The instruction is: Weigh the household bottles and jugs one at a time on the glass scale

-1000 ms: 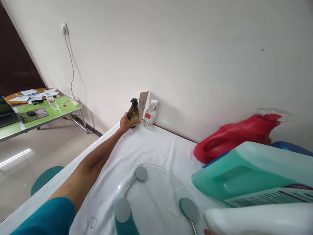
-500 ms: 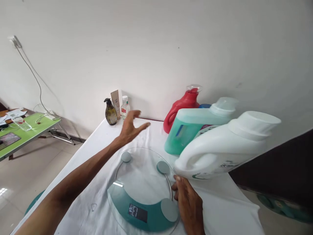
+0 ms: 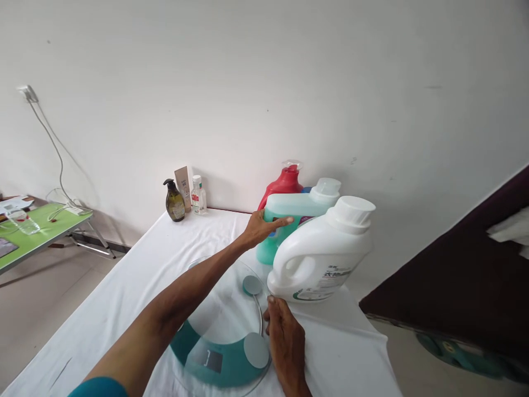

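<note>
- Green side tbl (image 3: 52, 227) far left, cut off by frame edge; clear btl (image 3: 25, 223) on it, contents hard to make out.
- Dark pump btl (image 3: 175, 205) stands at back L corner of white cloth (image 3: 140, 286); fill level unclear. 1 s ago L hand was on it; now well apart.
- Tan tube (image 3: 182, 184) just behind, lower part hidden by pump btl.
- Small clear btl (image 3: 199, 198), white cap, red on label; can't tell how full.
- Glass scale (image 3: 237, 364) w/ teal band, near side of cloth; L forearm hides its left part. Display mark unreadable now; digits showed 0.5 s ago.
- L hand (image 3: 258, 227) at left end of green jug, thumb across near face, other fingers mostly hidden; can't tell if grip is closed. 0.5 s ago it was in mid-air, fingers spread.
- Red jug (image 3: 285, 182) behind green one, lower part hidden; opaque.
- R hand (image 3: 286, 336) at scale's R rim, fingers curled; can't tell if they grip glass. Same place approx. as 0.5 s ago.
- Green jug (image 3: 289, 205), translucent, green liquid inside, pale cap; partly covered by white jug.
- Blue item (image 3: 306, 189) behind, nearly all hidden.
- White jug (image 3: 320, 267) upright, opaque, contents not visible.
- Dark furniture (image 3: 463, 292) far R, cut off.
</note>
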`<move>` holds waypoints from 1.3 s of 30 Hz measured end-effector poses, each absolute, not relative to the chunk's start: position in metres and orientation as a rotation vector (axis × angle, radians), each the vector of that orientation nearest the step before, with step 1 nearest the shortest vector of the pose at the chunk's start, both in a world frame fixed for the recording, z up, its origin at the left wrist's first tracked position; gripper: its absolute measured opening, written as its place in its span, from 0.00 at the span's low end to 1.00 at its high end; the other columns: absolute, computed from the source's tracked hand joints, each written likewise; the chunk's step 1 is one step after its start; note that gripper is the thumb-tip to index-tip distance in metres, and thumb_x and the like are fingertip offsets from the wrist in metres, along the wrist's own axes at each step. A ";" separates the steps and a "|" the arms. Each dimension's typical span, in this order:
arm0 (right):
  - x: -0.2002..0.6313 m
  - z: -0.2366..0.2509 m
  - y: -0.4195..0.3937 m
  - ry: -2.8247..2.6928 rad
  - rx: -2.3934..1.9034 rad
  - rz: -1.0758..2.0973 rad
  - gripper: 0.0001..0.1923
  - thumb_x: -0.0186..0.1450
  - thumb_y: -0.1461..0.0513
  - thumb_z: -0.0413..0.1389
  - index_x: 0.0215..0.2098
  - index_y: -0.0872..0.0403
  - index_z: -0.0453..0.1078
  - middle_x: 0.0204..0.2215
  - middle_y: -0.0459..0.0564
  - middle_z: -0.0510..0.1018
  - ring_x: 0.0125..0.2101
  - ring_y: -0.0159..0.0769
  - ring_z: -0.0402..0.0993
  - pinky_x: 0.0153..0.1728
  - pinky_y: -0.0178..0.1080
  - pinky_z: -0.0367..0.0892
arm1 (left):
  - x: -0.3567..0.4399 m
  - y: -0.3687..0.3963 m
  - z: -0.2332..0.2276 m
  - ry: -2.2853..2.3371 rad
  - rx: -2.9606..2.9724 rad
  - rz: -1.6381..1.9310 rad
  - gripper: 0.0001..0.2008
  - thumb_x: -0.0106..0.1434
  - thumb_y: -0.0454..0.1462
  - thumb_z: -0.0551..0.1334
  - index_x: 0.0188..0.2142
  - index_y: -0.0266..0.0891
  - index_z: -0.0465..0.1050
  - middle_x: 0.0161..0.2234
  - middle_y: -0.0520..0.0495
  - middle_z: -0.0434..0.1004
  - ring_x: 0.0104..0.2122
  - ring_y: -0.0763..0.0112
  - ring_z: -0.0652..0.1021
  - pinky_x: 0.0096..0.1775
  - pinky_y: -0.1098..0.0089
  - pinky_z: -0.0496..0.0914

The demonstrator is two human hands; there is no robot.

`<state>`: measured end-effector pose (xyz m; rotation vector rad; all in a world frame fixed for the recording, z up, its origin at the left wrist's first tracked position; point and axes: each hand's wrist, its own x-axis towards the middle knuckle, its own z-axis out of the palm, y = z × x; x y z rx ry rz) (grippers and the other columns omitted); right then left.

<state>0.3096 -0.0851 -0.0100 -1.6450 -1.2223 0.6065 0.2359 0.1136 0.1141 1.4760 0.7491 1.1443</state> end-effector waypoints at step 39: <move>0.307 -0.005 -0.079 -1.231 -1.681 0.656 0.28 0.71 0.37 0.43 0.28 0.45 0.66 0.26 0.52 0.81 0.25 0.43 0.74 0.33 0.44 0.67 | 0.061 -0.024 0.152 1.012 1.262 1.651 0.27 0.42 0.50 0.83 0.18 0.38 0.69 0.17 0.57 0.60 0.18 0.81 0.58 0.20 0.73 0.55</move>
